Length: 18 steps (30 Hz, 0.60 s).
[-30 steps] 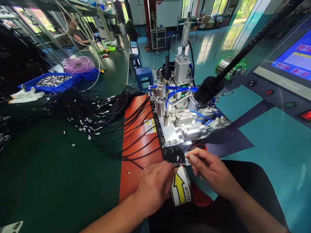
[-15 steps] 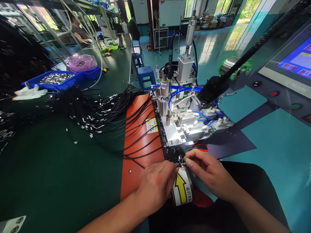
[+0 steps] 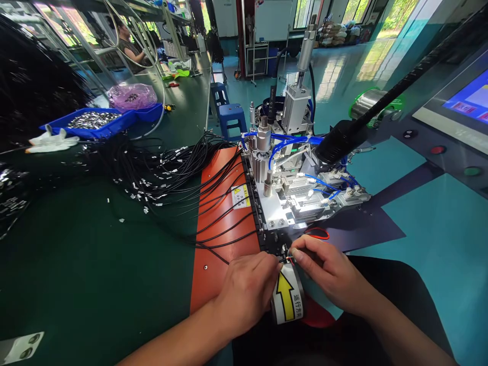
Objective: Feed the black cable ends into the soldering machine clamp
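Note:
My left hand is closed on a black cable close to its stripped end, just above a white drum with a yellow arrow. Thin coloured wires fan out of that end. The thumb and forefinger of my right hand pinch the wires' tips. Both hands are at the near corner of a metal machine with blue air tubes. Several more black cables run over an orange-red plate into the machine's edge. My fingers partly hide the wire ends.
On the green bench, a bundle of black cables lies left of the plate. Further back are blue trays of small metal parts and white gloves. A solder wire spool and a control panel stand right. Another person sits behind.
The whole view has shifted slightly to the right. My hands keep almost the same pose, the wires slightly rearranged between my fingers. The person in the background has raised an arm.

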Available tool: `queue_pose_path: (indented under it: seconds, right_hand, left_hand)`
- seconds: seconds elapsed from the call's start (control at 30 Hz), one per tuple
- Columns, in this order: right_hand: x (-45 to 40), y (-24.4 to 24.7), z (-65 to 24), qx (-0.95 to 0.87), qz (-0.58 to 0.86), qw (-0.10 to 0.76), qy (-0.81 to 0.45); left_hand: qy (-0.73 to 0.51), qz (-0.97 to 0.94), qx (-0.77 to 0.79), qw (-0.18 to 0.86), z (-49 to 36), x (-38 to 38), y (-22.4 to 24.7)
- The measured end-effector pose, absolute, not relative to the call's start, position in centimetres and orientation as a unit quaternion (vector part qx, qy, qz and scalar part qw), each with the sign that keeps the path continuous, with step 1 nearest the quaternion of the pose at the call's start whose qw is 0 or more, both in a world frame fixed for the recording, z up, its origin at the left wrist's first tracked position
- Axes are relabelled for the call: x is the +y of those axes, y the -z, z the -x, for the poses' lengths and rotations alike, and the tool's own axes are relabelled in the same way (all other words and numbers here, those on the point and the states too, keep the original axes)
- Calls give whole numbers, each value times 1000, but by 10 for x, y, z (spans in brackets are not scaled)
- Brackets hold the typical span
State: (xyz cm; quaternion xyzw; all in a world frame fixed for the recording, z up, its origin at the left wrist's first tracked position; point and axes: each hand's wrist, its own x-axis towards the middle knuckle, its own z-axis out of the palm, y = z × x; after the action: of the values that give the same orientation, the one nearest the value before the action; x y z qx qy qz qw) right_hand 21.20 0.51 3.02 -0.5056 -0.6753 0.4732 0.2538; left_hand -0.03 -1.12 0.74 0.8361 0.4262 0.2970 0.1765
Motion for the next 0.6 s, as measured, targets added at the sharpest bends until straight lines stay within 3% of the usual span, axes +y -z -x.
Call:
queue_pose_path:
  seconds: [0.3,0.6]
  right_hand:
    - [9,-22,-208,-690,520,254,-435]
    - [13,-7,-202,-691,543,281,-386]
  left_hand:
    - [-323,-827,445,118,-1,-10,-2]
    - [-318,-819,455,147,4,-8,2]
